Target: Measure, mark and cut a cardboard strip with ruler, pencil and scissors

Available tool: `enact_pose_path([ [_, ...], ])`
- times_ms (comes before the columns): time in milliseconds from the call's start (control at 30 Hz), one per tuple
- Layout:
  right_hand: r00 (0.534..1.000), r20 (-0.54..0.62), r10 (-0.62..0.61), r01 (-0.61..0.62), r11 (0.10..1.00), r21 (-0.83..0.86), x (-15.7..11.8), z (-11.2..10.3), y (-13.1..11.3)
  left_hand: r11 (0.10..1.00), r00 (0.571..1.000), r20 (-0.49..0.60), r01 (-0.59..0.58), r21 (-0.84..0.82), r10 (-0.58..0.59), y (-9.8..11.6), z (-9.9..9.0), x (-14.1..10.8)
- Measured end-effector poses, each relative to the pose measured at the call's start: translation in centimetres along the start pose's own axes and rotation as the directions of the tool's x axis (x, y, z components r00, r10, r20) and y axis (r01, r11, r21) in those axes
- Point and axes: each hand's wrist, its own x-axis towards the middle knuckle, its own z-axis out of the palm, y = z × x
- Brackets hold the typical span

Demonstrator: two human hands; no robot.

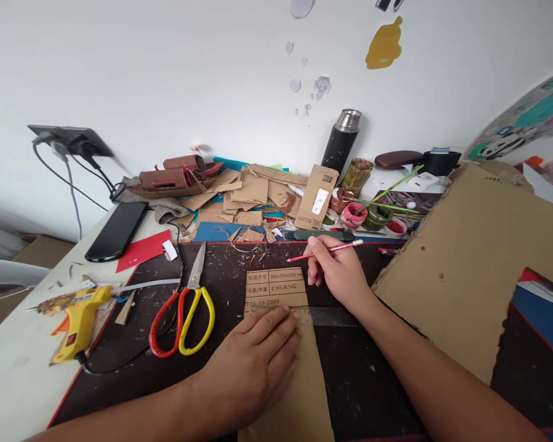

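Note:
A long strip of printed cardboard (299, 380) lies on the dark mat in front of me. Across it rests a ruler (334, 317), its right part reaching past the strip's edge. My left hand (262, 356) lies flat on the strip and the ruler's near edge, fingers stretched out. Above the strip's top right corner, my right hand (338, 270) pinches a red pencil (336, 248), its point toward the left. Left of the strip are scissors (188, 307) with one red and one yellow handle.
A yellow glue gun (80, 322) and a black phone (117, 232) lie at the left. Cardboard scraps (251, 187), a model boat (175, 177), paint jars (354, 215) and a black flask (341, 141) line the wall. A large cardboard sheet (465, 264) stands at the right.

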Motion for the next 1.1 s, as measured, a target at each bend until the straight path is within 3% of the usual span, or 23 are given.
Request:
enact_pose_path([
  [533,1.0,0.026,-0.006,0.006,1.0,-0.005,0.06,-0.14,-0.05,0.995,0.998,-0.055,-0.048,-0.088,0.044,0.04,-0.14,0.04],
  [1100,1.0,0.028,-0.006,0.007,1.0,-0.021,0.04,-0.03,0.05,0.984,0.994,-0.021,-0.11,-0.137,0.108,-0.09,-0.44,0.13],
])
